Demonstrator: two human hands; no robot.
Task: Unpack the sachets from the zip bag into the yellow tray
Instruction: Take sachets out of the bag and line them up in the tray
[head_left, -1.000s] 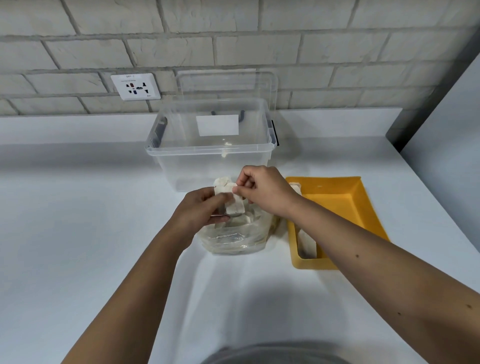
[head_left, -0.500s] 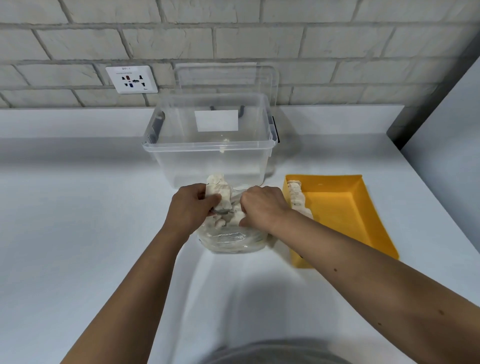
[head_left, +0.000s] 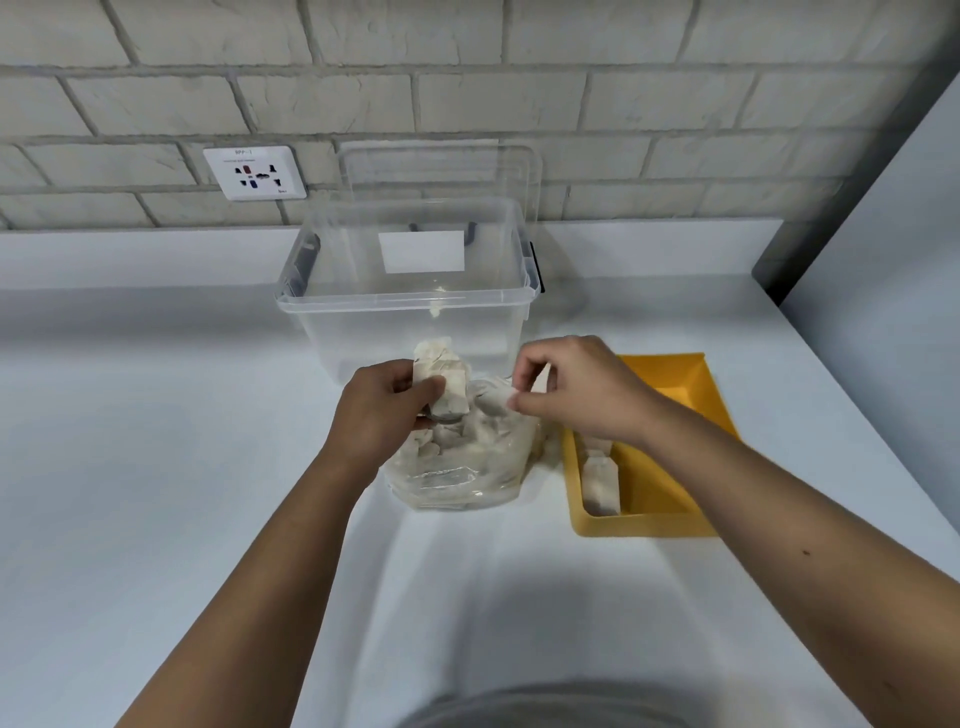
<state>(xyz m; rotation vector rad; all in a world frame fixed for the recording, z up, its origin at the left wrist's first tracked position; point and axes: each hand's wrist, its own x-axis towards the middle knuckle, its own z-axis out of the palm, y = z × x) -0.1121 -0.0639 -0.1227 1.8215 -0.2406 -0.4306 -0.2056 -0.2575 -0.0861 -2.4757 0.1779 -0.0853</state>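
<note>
At mid-worktop (head_left: 156, 441) I see the zip bag (head_left: 457, 467) just before a clear bin (head_left: 405, 312). The left hand (head_left: 384, 410) grips a sachet bundle (head_left: 441, 379) above it; the right hand (head_left: 576, 395) pinches a white corner (head_left: 501, 400) at its mouth, its forearm crossing the yellow tray (head_left: 675, 514) beside.

sachets (head_left: 432, 442) indistinct inside zip bag (head_left: 457, 491)

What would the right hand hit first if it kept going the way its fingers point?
Probably the sachets gripped by the left hand above the zip bag; the right hand, pinching another sachet, points leftward at them, though depth is unclear.
</note>
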